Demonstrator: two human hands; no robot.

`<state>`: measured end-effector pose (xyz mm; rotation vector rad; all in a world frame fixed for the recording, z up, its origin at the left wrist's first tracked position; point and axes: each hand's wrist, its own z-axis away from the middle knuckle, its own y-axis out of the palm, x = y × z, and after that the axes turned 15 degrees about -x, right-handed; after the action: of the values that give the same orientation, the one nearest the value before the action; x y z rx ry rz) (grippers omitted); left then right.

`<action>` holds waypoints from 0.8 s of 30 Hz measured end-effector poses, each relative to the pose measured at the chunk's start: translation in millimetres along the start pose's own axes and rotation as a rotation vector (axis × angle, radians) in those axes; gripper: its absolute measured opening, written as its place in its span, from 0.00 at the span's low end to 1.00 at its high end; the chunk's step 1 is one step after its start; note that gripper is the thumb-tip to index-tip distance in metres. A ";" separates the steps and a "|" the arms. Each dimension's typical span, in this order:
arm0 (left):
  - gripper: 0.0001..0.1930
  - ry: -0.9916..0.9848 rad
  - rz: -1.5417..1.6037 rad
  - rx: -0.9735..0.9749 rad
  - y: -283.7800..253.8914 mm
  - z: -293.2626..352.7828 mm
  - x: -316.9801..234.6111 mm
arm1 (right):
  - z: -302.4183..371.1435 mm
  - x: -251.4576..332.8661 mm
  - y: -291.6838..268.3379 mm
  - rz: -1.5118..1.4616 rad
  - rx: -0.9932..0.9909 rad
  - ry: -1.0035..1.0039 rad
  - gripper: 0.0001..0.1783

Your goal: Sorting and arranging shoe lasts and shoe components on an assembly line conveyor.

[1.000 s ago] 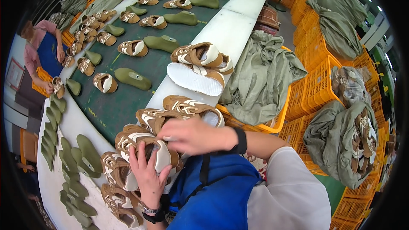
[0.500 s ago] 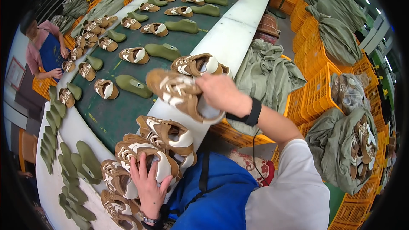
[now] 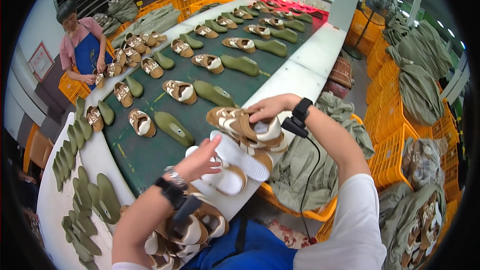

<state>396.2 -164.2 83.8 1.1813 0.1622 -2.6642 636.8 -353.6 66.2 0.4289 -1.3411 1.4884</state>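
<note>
My right hand (image 3: 272, 107) has its fingers over the collar of a brown-and-white sneaker (image 3: 232, 120), which lies on top of other sneakers on the white ledge. My left hand (image 3: 196, 162) is open, fingers apart, just above a sneaker lying with its white underside (image 3: 240, 156) up. A second white-bottomed sneaker (image 3: 227, 179) sits beneath that hand; whether the fingers touch it I cannot tell. Below my left forearm, several more sneakers (image 3: 212, 220) are heaped against my blue apron, partly hidden by the arm.
Sneakers paired with green shoe lasts (image 3: 174, 129) stand in rows on the green conveyor belt (image 3: 127, 155). More lasts (image 3: 103, 197) line the white side table at left. A co-worker (image 3: 82, 45) handles shoes across the belt. Orange crates (image 3: 392, 150) and grey-green cloths (image 3: 310, 175) line the right.
My right hand has brought its sneaker onto the stack by the belt. My left hand has left the near heap and moved right and forward. The view has tilted up.
</note>
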 end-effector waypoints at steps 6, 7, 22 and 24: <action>0.50 -0.122 0.201 -0.104 27.9 -100.6 31.2 | -5.2 -16.8 -5.7 0.234 -0.141 -0.011 0.43; 0.48 -0.069 0.167 -0.057 33.1 -92.2 26.5 | -0.4 -18.7 -1.3 0.483 -0.215 0.048 0.58; 0.15 0.056 0.638 -0.022 12.7 -105.4 5.0 | 17.2 -51.5 34.7 -0.919 -0.288 0.111 0.32; 0.16 0.164 0.615 0.039 7.4 -87.8 -22.5 | 34.6 -21.9 26.9 -0.811 -0.366 0.035 0.36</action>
<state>475.6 -151.1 41.6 1.2171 -0.1997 -2.0453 610.4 -389.3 45.7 0.6073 -1.1690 0.5688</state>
